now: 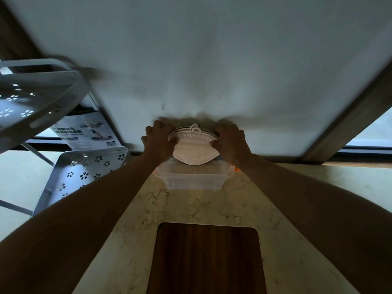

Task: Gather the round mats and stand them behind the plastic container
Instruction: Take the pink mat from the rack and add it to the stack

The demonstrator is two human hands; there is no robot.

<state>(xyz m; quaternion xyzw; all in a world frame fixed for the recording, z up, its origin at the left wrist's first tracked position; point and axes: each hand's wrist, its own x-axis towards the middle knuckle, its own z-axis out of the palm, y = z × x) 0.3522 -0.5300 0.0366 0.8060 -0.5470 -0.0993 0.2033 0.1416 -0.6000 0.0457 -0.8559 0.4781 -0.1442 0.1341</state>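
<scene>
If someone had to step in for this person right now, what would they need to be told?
Left hand and right hand each grip a side of the stacked round mats.
The mats are upright, above the back edge of the clear plastic container, near the wall.
Done: mats gathered and brought to the spot.
Left: lower them behind the container, lean them so they stand, then let go. Whether they already touch the counter is hidden.

Pale round mats (196, 150) stand stacked on edge behind the clear plastic container (194, 177).
</scene>
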